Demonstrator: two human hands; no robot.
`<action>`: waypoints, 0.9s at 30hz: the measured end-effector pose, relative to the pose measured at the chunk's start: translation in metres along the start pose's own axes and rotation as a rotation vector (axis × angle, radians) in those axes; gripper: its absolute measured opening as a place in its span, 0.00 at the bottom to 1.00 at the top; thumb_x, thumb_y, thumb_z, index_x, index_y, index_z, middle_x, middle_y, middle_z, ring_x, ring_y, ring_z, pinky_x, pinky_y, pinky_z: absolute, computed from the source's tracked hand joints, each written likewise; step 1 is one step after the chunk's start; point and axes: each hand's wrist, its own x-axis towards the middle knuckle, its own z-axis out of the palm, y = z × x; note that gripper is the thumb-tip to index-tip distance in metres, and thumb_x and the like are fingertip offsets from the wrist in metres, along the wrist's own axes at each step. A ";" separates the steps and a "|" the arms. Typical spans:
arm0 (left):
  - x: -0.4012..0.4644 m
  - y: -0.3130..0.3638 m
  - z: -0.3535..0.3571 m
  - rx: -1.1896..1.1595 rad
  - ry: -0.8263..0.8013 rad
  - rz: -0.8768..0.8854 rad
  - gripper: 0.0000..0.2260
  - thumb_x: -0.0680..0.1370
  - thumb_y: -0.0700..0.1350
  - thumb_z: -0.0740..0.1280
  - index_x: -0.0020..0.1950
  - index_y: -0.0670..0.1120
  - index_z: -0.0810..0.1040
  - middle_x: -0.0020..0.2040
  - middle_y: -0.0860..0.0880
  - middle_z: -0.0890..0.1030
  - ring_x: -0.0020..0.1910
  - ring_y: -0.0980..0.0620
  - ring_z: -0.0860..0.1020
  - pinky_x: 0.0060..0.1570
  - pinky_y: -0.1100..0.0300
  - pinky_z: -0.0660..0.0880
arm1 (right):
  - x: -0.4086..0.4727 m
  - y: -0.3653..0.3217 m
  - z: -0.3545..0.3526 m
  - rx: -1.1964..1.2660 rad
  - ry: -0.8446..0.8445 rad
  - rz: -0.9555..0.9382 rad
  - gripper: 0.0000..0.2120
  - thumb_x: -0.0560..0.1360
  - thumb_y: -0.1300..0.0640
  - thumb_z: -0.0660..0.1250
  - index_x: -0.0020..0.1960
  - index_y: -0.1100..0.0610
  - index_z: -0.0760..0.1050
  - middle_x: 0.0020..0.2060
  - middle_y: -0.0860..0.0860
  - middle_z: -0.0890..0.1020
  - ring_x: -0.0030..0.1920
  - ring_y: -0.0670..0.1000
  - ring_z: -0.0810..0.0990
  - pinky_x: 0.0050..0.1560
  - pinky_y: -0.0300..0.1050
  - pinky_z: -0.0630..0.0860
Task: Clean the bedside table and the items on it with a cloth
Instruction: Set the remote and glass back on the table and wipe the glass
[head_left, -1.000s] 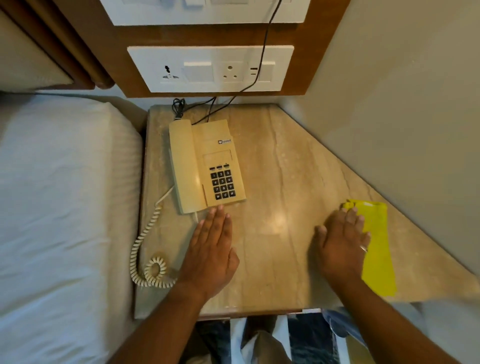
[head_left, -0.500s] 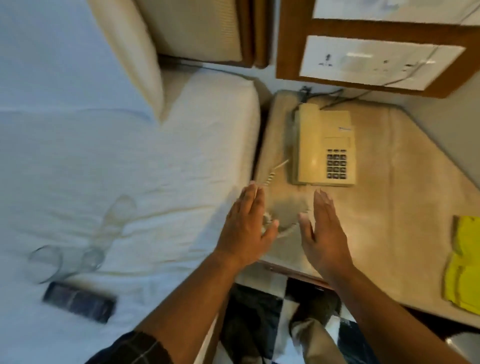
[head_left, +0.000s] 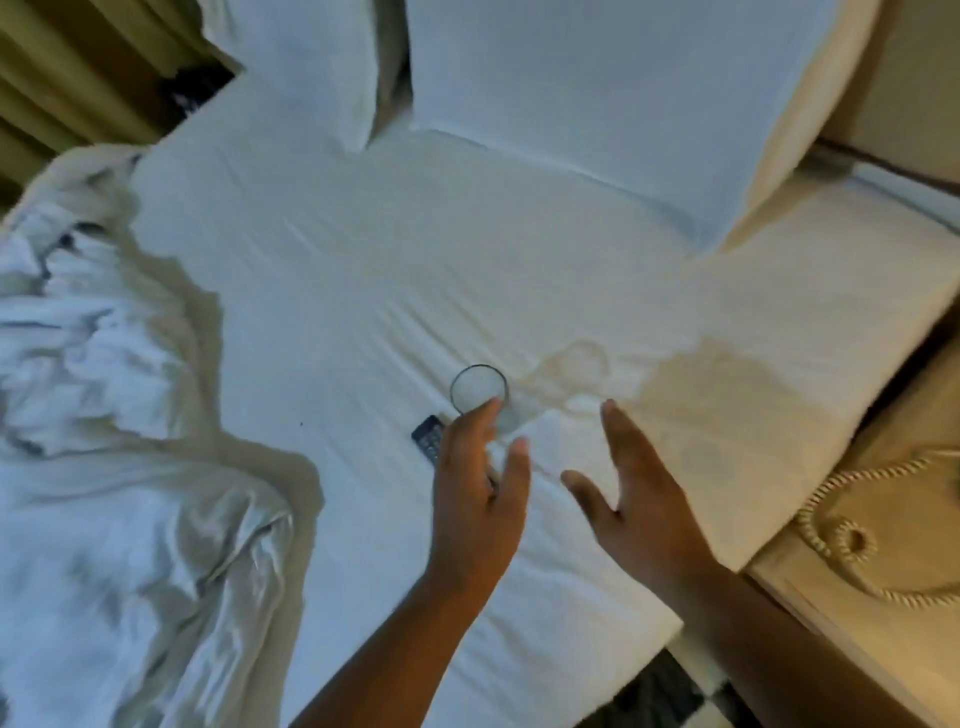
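White bed sheet (head_left: 363, 291) is now filling most of the head view, whereas half a second earlier the bedside table and its telephone were taking up the right half; the view is swinging left, so that only a corner of the bedside table (head_left: 914, 457) is showing at the right edge, carrying the coiled telephone cord (head_left: 852, 535). The telephone body and the yellow cloth, both visible earlier, are lying outside the frame. A clear drinking glass (head_left: 478, 389), earlier lying far to the left, is now sitting near the centre on the sheet, and a dark flat device, possibly a remote control (head_left: 428, 439), is lying just beside it. Two pillows (head_left: 597, 104) are leaning at the head of the bed and a crumpled duvet (head_left: 104, 415) is bunching at the left.

The left hand (head_left: 480, 504) is reaching over the sheet with fingers straight and thumb spread, its fingertips overlapping the rim of the glass and partly covering the device; whether it is touching either is unclear because of blur. The right hand (head_left: 639, 499) is hovering beside it, palm turned inward, fingers extended and thumb held apart, holding nothing.
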 end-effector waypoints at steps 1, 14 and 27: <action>-0.003 -0.013 -0.011 -0.006 0.063 -0.106 0.25 0.77 0.58 0.61 0.69 0.46 0.72 0.63 0.50 0.75 0.62 0.52 0.76 0.59 0.51 0.78 | 0.009 -0.010 0.011 0.015 -0.034 -0.009 0.40 0.74 0.39 0.63 0.78 0.53 0.50 0.76 0.47 0.56 0.76 0.46 0.55 0.70 0.36 0.53; 0.056 -0.143 -0.031 0.782 -0.398 0.268 0.25 0.72 0.38 0.63 0.70 0.43 0.72 0.71 0.41 0.72 0.70 0.37 0.71 0.61 0.43 0.75 | 0.104 -0.036 0.089 0.064 -0.116 0.003 0.48 0.68 0.47 0.75 0.78 0.52 0.51 0.75 0.50 0.63 0.74 0.50 0.62 0.69 0.40 0.59; 0.083 -0.153 -0.039 1.015 -0.746 0.557 0.18 0.65 0.42 0.77 0.52 0.43 0.80 0.46 0.44 0.81 0.46 0.42 0.80 0.49 0.46 0.79 | 0.109 -0.040 0.096 0.208 0.100 0.084 0.36 0.65 0.49 0.77 0.69 0.53 0.67 0.62 0.49 0.76 0.62 0.48 0.74 0.61 0.45 0.72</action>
